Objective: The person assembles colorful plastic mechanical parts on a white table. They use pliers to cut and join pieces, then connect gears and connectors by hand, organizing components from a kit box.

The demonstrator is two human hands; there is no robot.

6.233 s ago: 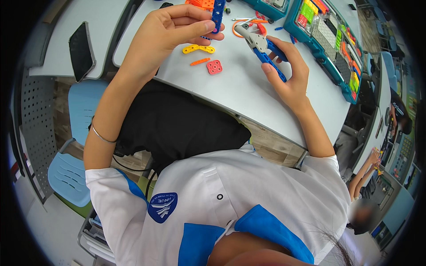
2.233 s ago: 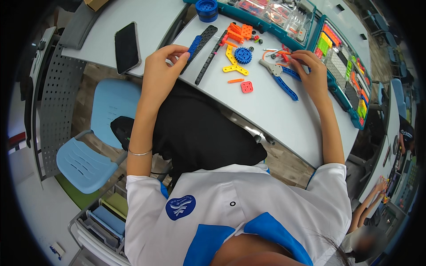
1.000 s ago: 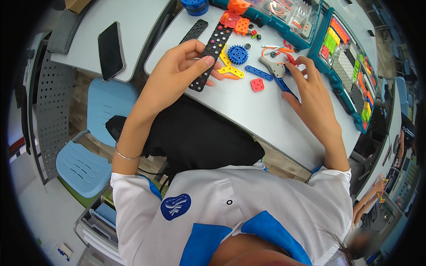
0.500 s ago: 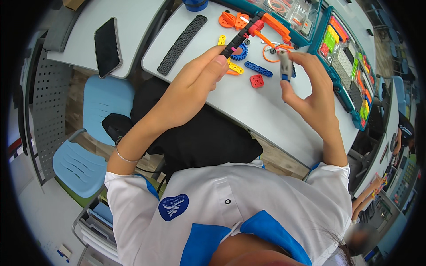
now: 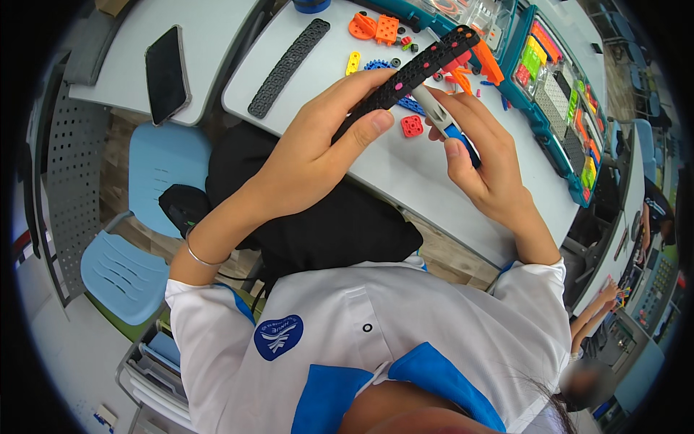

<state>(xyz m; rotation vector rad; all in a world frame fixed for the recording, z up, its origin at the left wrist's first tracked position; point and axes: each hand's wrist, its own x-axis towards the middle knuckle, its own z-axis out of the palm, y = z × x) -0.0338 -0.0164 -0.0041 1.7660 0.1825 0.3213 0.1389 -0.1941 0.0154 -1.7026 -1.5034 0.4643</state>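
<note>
My left hand (image 5: 314,148) grips a long black perforated beam (image 5: 423,66) between thumb and fingers, holding it tilted over the table. Pink and orange pegs sit in some of its holes, and orange and red parts (image 5: 457,64) are attached on its far side. In my right hand (image 5: 491,155) is a grey and blue hand tool (image 5: 441,117) resembling small pliers, fingers wrapped around it. Its grey tip reaches the beam's near edge; I cannot tell whether it grips a peg. A red square block (image 5: 412,126) lies just below the tool.
Another black perforated strip (image 5: 289,69) lies at the table's left. Orange pieces (image 5: 374,29), a yellow link (image 5: 353,63) and a blue gear (image 5: 377,64) lie behind my hands. A teal parts case (image 5: 553,148) stands open at right. A phone (image 5: 166,76) rests on the neighbouring table.
The beam has turned to show its broad holed face. My right hand has moved slightly left and brought the tool's tip to the beam.
</note>
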